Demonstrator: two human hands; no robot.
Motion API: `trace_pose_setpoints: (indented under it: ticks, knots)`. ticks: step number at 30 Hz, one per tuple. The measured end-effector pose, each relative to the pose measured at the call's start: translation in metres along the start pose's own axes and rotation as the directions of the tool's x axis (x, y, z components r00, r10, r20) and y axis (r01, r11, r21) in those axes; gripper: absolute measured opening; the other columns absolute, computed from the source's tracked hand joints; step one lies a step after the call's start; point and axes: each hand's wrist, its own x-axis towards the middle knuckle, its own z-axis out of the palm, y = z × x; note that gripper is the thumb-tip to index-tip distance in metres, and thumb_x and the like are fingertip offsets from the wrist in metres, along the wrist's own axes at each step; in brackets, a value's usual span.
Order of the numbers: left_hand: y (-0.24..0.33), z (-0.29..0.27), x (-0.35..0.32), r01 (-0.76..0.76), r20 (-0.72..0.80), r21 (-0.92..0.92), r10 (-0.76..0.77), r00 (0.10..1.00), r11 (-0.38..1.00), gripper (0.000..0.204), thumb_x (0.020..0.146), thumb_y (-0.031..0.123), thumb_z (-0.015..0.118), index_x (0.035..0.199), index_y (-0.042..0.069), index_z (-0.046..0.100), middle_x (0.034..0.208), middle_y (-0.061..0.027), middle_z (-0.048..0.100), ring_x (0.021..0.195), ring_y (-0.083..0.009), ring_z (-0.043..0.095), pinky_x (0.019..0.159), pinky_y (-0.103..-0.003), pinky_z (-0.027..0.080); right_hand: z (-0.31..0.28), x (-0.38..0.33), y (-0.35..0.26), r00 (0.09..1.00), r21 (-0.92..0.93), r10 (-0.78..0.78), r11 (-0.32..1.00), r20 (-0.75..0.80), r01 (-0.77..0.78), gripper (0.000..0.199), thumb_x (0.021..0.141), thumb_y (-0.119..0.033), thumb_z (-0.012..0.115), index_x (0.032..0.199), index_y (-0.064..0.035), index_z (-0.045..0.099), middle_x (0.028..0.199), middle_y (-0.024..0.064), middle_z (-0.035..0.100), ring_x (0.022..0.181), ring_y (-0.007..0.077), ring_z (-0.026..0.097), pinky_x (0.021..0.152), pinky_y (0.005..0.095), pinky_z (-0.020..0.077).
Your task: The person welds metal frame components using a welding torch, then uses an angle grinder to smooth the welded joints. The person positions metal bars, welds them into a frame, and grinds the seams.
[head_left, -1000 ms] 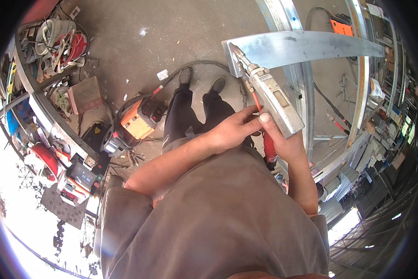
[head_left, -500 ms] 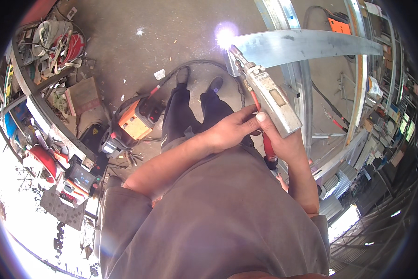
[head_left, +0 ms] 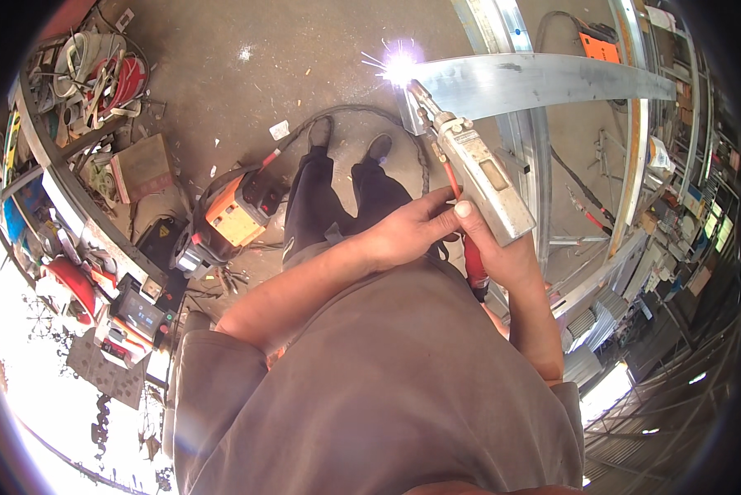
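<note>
On a cluttered workshop floor, we stand with both hands at a grey, box-bodied torch (head_left: 490, 177), its nozzle angled far and left toward a violet-white flare (head_left: 399, 69) that throws thin sparks leftward. The flare covers the far-left corner of a broad, silvery metal strip (head_left: 544, 81), so we cannot tell whether the nozzle touches it. The strip tapers away to the right, across pale steel beams (head_left: 531, 144). Our right hand (head_left: 500, 252) is wrapped round the torch's near end, thumb raised along its left side, the other fingers hidden underneath. Our left hand (head_left: 412, 229) comes in from the left, fingers bent toward the same spot, just beside an orange tube (head_left: 451, 176) on the torch's left flank; its fingertips are out of sight, and we cannot tell whether they pinch anything. At our left, an orange-and-black machine (head_left: 234, 214) sits beside our legs, while a dark cable (head_left: 370, 109) curves past the far side of our dark shoes (head_left: 321, 132). Farther left lie a brown box (head_left: 143, 167) and a red coil (head_left: 129, 85); at far right stands a second orange unit (head_left: 600, 48).
</note>
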Motion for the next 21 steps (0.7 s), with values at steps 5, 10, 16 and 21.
trace_pose_setpoints:
  ticks: [5,10,16,21]
  knots:
    - [0.0016,0.0012,-0.0013,0.032,-0.006,0.027,-0.032,0.999,0.999,0.073,0.113,0.048,0.051,0.159,-0.006,0.036,0.144,-0.0191,0.06,0.133,-0.0238,0.058,0.115,-0.039,0.046,0.001,-0.0029,0.0019,1.0,0.028,0.019,0.999,-0.008,-0.019,0.041,0.104,-0.028,0.071,0.132,0.0014,0.063,0.109,0.0064,0.068,0.098,0.0162,0.064,0.081,0.0321,0.0539]
    - [0.001,0.0018,-0.0026,0.022,0.004,0.012,-0.022,1.0,1.0,0.072,0.113,0.047,0.051,0.158,-0.007,0.037,0.143,-0.0188,0.06,0.132,-0.0236,0.058,0.115,-0.039,0.046,0.0015,-0.0036,0.0009,1.0,0.005,0.006,1.0,-0.004,-0.006,0.041,0.104,-0.028,0.071,0.132,0.0016,0.063,0.109,0.0065,0.068,0.098,0.0164,0.064,0.082,0.0326,0.0538]
    - [-0.001,0.002,-0.004,0.02,0.006,0.012,-0.02,1.0,1.0,0.071,0.113,0.047,0.052,0.159,-0.006,0.037,0.144,-0.0188,0.06,0.135,-0.0234,0.057,0.116,-0.038,0.045,0.0021,-0.0063,-0.003,1.0,0.019,0.015,1.0,-0.007,-0.014,0.041,0.104,-0.028,0.071,0.132,0.0016,0.063,0.109,0.0068,0.068,0.098,0.0165,0.064,0.083,0.033,0.0537]
    - [-0.0032,0.0033,-0.0035,0.035,0.01,0.01,-0.035,0.999,0.999,0.072,0.113,0.047,0.052,0.159,-0.005,0.037,0.145,-0.0193,0.059,0.137,-0.0241,0.055,0.118,-0.038,0.043,0.0007,-0.0077,-0.0036,1.0,0.007,0.028,1.0,-0.006,-0.028,0.039,0.104,-0.027,0.071,0.13,0.0017,0.064,0.108,0.0066,0.068,0.096,0.0163,0.064,0.082,0.0327,0.0539]
